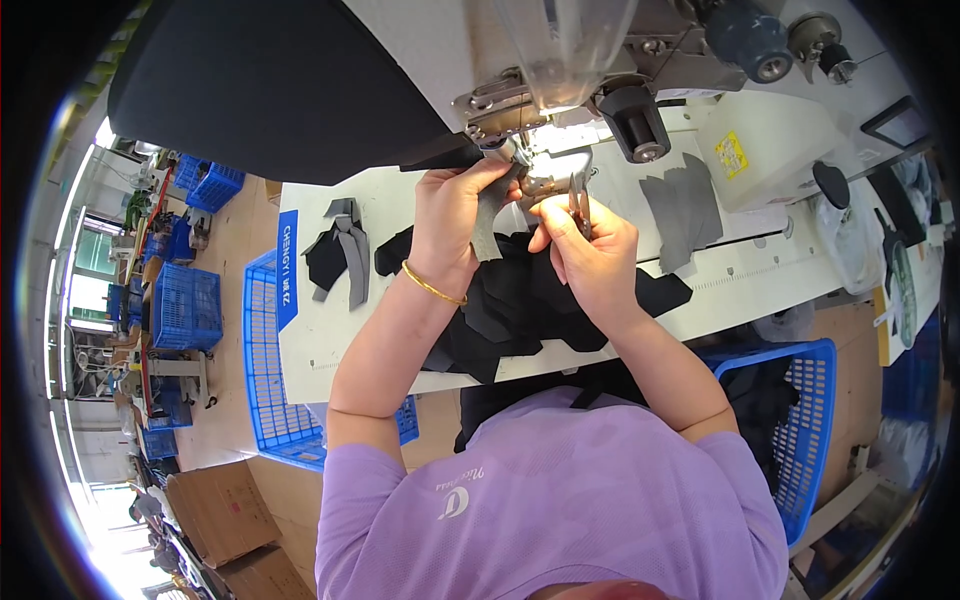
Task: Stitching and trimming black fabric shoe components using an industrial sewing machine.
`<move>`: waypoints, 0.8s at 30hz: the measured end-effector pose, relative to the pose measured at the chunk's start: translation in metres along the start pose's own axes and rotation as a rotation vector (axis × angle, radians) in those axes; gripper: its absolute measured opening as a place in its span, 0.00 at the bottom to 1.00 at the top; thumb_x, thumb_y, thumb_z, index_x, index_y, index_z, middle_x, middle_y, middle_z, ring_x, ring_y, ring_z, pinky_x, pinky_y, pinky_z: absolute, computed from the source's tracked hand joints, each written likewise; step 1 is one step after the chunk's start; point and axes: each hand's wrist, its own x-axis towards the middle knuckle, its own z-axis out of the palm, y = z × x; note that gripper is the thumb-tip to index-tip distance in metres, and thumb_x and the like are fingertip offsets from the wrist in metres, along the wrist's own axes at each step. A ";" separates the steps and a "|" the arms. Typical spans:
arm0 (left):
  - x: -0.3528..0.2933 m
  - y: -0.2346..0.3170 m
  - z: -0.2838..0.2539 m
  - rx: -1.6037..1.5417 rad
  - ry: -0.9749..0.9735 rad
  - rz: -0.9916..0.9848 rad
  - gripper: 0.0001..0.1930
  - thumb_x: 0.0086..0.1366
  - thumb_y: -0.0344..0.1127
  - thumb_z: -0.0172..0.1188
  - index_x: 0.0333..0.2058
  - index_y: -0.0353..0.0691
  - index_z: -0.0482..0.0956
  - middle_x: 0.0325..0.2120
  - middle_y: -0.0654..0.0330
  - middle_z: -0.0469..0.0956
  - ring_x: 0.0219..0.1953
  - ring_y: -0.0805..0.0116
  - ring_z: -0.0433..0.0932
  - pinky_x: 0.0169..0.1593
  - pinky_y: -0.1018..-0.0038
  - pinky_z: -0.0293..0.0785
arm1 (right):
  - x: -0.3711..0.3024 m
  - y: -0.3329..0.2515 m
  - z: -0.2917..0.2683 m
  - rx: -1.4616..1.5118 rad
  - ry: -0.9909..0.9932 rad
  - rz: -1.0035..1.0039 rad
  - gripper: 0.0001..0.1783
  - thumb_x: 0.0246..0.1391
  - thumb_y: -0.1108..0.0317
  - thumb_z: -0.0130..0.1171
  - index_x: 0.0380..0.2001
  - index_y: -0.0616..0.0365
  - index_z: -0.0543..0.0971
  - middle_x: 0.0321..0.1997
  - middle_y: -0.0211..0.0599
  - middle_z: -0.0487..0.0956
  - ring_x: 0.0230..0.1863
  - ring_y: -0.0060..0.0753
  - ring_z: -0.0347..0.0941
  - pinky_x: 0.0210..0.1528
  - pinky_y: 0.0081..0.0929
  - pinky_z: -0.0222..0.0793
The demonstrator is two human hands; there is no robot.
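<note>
I see my left hand (452, 215) closed on a grey fabric strip (487, 225), pinching it just under the needle area of the sewing machine (560, 70). My right hand (590, 250) is gripped around a small pair of thread snips (578, 195), blades pointing up toward the same spot; the two hands are nearly touching. A gold bangle (432, 285) sits on my left wrist.

Beneath both hands lies a heap of black fabric pieces (520, 310), spilling toward the near edge of the white work table (310, 340). On the table to my left I see a small stack of black and grey cut pieces (340, 255), well apart from the hands; to my right, a grey cut piece (682, 210) lies flat near the machine base.

A blue plastic basket (262, 370) stands on the floor just beside the table on my left, and another blue basket (800, 420) on my right. Farther left are more blue crates (185, 305), a wooden-toned floor, cardboard boxes (220, 510) and bright windows.
</note>
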 end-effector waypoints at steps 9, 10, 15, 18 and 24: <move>0.000 -0.004 -0.003 -0.047 -0.016 -0.042 0.05 0.61 0.25 0.58 0.33 0.29 0.80 0.26 0.56 0.79 0.25 0.71 0.78 0.31 0.78 0.75 | -0.005 -0.002 -0.001 -0.038 0.003 0.024 0.08 0.61 0.69 0.54 0.32 0.62 0.79 0.20 0.24 0.76 0.18 0.06 0.61 0.19 0.12 0.54; 0.000 -0.004 -0.004 -0.066 -0.035 -0.061 0.05 0.61 0.26 0.58 0.33 0.29 0.80 0.26 0.56 0.79 0.25 0.71 0.77 0.30 0.78 0.75 | -0.006 -0.001 -0.002 -0.044 0.007 0.013 0.08 0.61 0.69 0.54 0.32 0.62 0.79 0.20 0.24 0.76 0.17 0.06 0.61 0.18 0.12 0.54; 0.005 -0.004 -0.004 -0.247 -0.002 -0.094 0.07 0.62 0.29 0.58 0.32 0.30 0.81 0.27 0.57 0.79 0.26 0.73 0.76 0.31 0.77 0.75 | -0.011 0.000 -0.011 -0.028 0.001 0.036 0.08 0.61 0.70 0.54 0.33 0.62 0.79 0.20 0.25 0.76 0.16 0.06 0.60 0.17 0.12 0.52; 0.012 -0.009 -0.007 -0.226 -0.005 -0.081 0.07 0.61 0.30 0.58 0.32 0.30 0.81 0.28 0.59 0.79 0.26 0.73 0.75 0.30 0.76 0.73 | -0.014 0.002 -0.016 -0.060 -0.013 0.030 0.09 0.62 0.69 0.53 0.34 0.62 0.79 0.20 0.26 0.76 0.16 0.06 0.60 0.17 0.12 0.52; 0.001 -0.007 -0.010 -0.131 0.167 0.082 0.06 0.57 0.29 0.63 0.28 0.29 0.81 0.26 0.62 0.78 0.24 0.73 0.75 0.30 0.77 0.69 | -0.020 0.000 -0.018 0.100 -0.102 0.083 0.14 0.65 0.63 0.48 0.37 0.61 0.79 0.24 0.29 0.78 0.16 0.07 0.60 0.18 0.11 0.53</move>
